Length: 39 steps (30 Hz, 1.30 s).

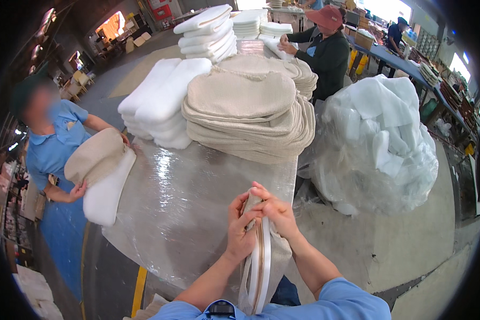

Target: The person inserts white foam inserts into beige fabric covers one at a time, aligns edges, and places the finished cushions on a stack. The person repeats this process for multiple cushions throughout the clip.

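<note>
**Inspector:** Describe the item in hand.

**Operator:** A beige fabric cover (276, 256) fitted over a white foam insert (261, 266). The foam's white edge shows along the open side, bordered by a tan seam strip. The fabric is coarse and slack toward the lower end.

**Inspector:** Position relative to your hands?

**Operator:** It stands on edge between my forearms, at the near rim of the film-wrapped table (181, 213). Its top end sits inside both hands; the rest hangs below them toward my chest.

**Inspector:** Grip condition?

**Operator:** My left hand (241, 230) is closed around the left side of the top end, fingers curled over the fabric. My right hand (276, 212) is closed on the same end from the right, fingertips pinching the cover's upper edge. The two hands touch each other there.

**Inspector:** Surroundings?

**Operator:** A stack of beige covers (250, 114) and a stack of white foam pads (160, 101) lie farther back on the table, well apart from my hands.
</note>
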Each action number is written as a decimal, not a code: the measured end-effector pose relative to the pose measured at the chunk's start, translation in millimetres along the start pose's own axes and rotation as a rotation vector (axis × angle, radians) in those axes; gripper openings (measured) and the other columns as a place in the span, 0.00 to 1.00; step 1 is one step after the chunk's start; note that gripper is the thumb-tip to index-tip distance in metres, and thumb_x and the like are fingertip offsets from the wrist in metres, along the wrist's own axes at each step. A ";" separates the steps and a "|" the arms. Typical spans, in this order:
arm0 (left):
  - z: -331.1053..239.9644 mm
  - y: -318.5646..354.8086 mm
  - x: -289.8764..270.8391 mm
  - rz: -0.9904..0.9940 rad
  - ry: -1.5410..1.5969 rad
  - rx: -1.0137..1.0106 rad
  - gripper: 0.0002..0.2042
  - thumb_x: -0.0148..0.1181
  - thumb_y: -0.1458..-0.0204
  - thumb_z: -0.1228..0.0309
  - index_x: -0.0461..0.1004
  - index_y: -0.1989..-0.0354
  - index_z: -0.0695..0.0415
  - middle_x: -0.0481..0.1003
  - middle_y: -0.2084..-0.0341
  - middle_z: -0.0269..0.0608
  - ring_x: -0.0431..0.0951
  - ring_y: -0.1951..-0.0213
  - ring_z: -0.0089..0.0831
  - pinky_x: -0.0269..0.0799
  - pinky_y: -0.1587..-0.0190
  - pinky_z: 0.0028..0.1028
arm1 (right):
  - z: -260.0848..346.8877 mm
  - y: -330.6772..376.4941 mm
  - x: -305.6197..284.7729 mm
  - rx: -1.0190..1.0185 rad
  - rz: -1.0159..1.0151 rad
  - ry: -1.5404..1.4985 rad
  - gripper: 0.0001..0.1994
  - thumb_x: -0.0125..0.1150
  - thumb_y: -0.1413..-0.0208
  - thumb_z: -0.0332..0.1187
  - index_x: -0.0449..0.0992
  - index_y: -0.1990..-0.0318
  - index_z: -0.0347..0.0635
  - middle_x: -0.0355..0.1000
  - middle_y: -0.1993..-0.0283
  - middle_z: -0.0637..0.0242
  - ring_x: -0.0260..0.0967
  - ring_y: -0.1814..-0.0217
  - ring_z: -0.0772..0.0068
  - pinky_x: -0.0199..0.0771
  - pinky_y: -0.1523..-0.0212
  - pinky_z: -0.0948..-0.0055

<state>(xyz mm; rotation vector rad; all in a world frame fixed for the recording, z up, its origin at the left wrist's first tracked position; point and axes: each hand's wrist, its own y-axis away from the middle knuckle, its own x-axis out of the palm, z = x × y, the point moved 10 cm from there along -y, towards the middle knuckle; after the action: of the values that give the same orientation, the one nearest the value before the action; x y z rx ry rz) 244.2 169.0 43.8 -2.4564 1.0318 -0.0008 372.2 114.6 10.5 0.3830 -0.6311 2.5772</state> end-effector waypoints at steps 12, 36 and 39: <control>121.7 -32.6 28.6 0.145 0.692 -0.617 0.33 0.42 0.23 0.53 0.46 0.17 0.58 0.56 0.21 0.46 0.60 0.24 0.37 0.57 0.24 0.35 | -116.5 -45.2 -79.9 0.513 -0.414 -0.311 0.19 0.60 0.27 0.41 0.76 0.36 0.42 0.79 0.56 0.66 0.76 0.66 0.75 0.76 0.65 0.72; 143.4 -81.6 18.3 -0.049 0.445 -0.579 0.36 0.34 0.24 0.44 0.45 0.18 0.57 0.53 0.22 0.54 0.55 0.22 0.44 0.51 0.23 0.37 | -93.3 -80.3 -40.7 0.158 -0.285 0.475 0.28 0.42 0.22 0.48 0.63 0.24 0.42 0.67 0.35 0.60 0.64 0.35 0.72 0.63 0.31 0.68; 140.1 -47.5 18.1 -0.126 0.643 -0.556 0.32 0.40 0.24 0.50 0.54 0.22 0.63 0.64 0.30 0.52 0.66 0.30 0.38 0.57 0.26 0.36 | -88.2 -55.4 -42.1 0.110 -0.251 0.335 0.24 0.50 0.24 0.39 0.65 0.26 0.40 0.67 0.35 0.60 0.64 0.35 0.73 0.63 0.31 0.68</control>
<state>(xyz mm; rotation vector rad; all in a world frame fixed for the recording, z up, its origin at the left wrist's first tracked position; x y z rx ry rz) 314.2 244.9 -63.7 -3.1234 1.2517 -0.6672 421.7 186.5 -60.2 0.0549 -0.3010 2.3633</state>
